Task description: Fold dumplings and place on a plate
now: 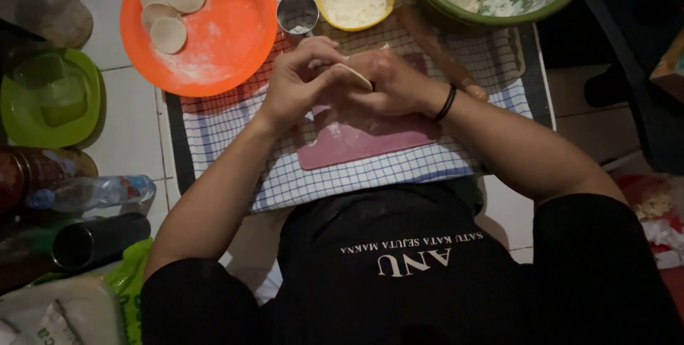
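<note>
A person in a black short-sleeved T-shirt (399,274) with pale lettering printed across the chest, both forearms bare; a thin black band (447,103) circles the wrist of the right hand (392,83), while the left hand (298,81) wears nothing

I observe a floor of pale square tiles (128,131) with dark grout lines, dimly lit. A blue-and-white checked cloth (342,181) lies spread on it. Left of the cloth the tiles catch more light; right of it the floor falls into deep shadow. No wall or window shows in my view.
</note>
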